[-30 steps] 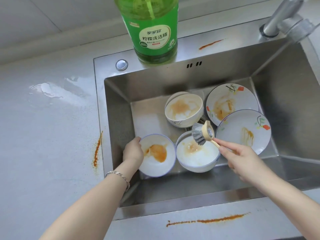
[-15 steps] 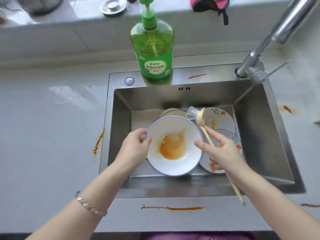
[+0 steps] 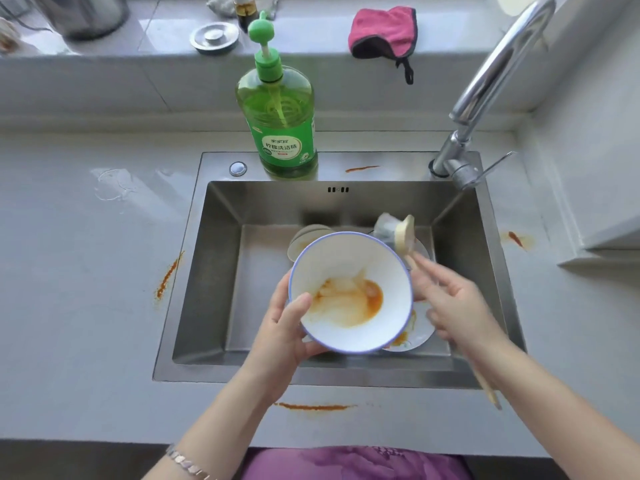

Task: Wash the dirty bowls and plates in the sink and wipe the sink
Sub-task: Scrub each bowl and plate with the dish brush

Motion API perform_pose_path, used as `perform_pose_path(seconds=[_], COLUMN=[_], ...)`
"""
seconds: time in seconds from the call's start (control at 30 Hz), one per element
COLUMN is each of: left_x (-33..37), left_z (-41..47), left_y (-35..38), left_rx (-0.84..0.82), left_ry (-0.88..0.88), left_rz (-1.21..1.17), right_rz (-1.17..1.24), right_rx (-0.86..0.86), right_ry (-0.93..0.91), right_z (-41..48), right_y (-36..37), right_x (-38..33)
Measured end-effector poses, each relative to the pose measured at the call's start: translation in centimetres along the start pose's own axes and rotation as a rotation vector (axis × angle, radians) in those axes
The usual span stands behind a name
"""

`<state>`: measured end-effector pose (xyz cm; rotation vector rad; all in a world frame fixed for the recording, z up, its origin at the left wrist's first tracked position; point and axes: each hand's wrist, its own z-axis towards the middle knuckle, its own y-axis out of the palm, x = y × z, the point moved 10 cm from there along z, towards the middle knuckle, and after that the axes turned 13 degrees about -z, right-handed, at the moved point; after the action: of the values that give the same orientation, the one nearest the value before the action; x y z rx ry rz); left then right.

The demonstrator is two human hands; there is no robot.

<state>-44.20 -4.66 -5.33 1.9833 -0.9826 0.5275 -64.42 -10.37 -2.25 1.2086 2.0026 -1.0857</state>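
My left hand [image 3: 284,327] grips a white bowl [image 3: 349,292] with a blue rim, thumb on its near edge, and holds it tilted above the steel sink [image 3: 221,271]. Orange sauce stains the bowl's bottom. My right hand [image 3: 453,306] holds a wooden-handled dish brush [image 3: 398,233]; the bristle head is just beyond the bowl's far right rim. Beneath the bowl lie another bowl [image 3: 304,237] and a stained plate [image 3: 415,334], both mostly hidden.
A green dish-soap pump bottle [image 3: 280,133] stands on the sink's back ledge, the tap [image 3: 485,98] at the right. A pink cloth [image 3: 384,29] and a metal strainer lid [image 3: 214,38] lie on the sill. Orange smears [image 3: 168,277] mark the counter around the sink.
My left hand has lifted the stained bowl off the sink floor and raised it closer to me. My right hand has moved the brush up beside the bowl's rim. The view has pulled back.
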Motion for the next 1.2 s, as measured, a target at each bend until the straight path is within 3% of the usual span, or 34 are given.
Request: perform_pose_path(seconds=[0.07,0.13,0.2,0.3,0.47,0.63,0.77,0.83,0.9,0.97,1.07,1.13,1.2], left_x=[0.8,1.7,2.3,2.9,3.4,3.5,3.7,3.0,2.9,3.7,3.8,3.1,3.0], left_z=[-0.1,-0.3,-0.6,-1.1,-1.0,-0.9,-0.7,-1.0,-1.1,-1.0,-0.8,-1.0,-1.1], left_y=[-0.6,-1.2,-1.5,-1.2,-1.5,-2.2,-2.5,-1.9,-1.9,-2.7,-2.7,-2.1,-2.4], left_rx=[0.039,0.074,0.102,0.097,0.099,0.137,0.163,0.132,0.125,0.172,0.174,0.144,0.149], left_ry=[0.064,0.124,0.159,0.178,0.196,0.178,0.184,0.155,0.148,0.174,0.183,0.151,0.139], left_rz=[0.028,0.097,0.172,0.234,0.307,0.244,0.261,0.276,0.255,0.237,0.267,0.277,0.262], right_rz=[-0.205,-0.369,-0.682,-1.071,-0.89,-1.038,-0.817,-0.758,-0.885,-0.993,-0.801,-0.656,-0.689], right_rx=[0.113,0.029,-0.106,-0.121,-0.316,-0.113,-0.342,-0.297,-0.201,-0.212,-0.382,-0.376,-0.291], right_ry=[-0.188,-0.309,-0.369,-0.37,-0.388,-0.31,-0.305,-0.304,-0.277,-0.239,-0.243,-0.23,-0.193], right_z=[-0.5,-1.6,-2.4,-2.0,-4.8,-1.3,-3.9,-3.1,-1.5,-1.5,-3.9,-3.5,-2.2], right_y=[-2.6,-2.2,0.4,3.0,7.8,5.3,8.9,8.7,6.9,6.2,9.3,9.6,7.9], right_x=[-2.6,-4.5,-5.2,-4.2,-4.2,-3.7,-2.7,-3.7,-3.8,-2.6,-2.2,-3.0,-3.2])
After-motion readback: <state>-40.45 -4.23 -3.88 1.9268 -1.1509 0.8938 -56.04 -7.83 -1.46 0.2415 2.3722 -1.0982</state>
